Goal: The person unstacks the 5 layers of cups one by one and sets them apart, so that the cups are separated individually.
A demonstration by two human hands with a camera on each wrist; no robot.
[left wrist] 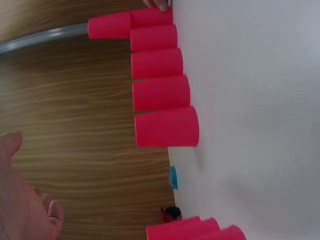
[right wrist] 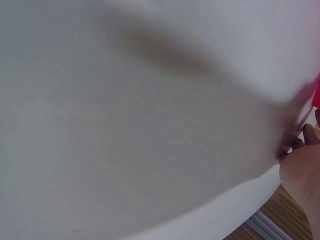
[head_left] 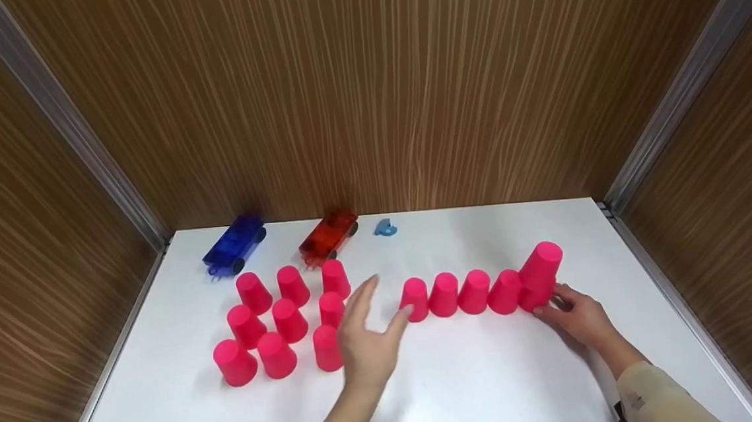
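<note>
Pink cups stand upside down in a row at the centre right, among them the leftmost cup [head_left: 414,299] [left wrist: 167,127]. At the row's right end a taller pink cup [head_left: 543,267] [left wrist: 109,26] sits on top of the end one. My right hand [head_left: 579,319] [right wrist: 302,167] holds the lower part of that stack, thumb in front and fingers behind it. My left hand [head_left: 369,350] [left wrist: 25,200] is raised between the two groups, fingers and thumb spread, holding nothing. It partly covers the right column of the left group of cups [head_left: 277,355].
Along the back of the white table [head_left: 481,389] are a blue toy car [head_left: 236,244], a red toy car [head_left: 329,235] and a small light-blue object [head_left: 385,227]. Wood-patterned walls enclose the back and both sides.
</note>
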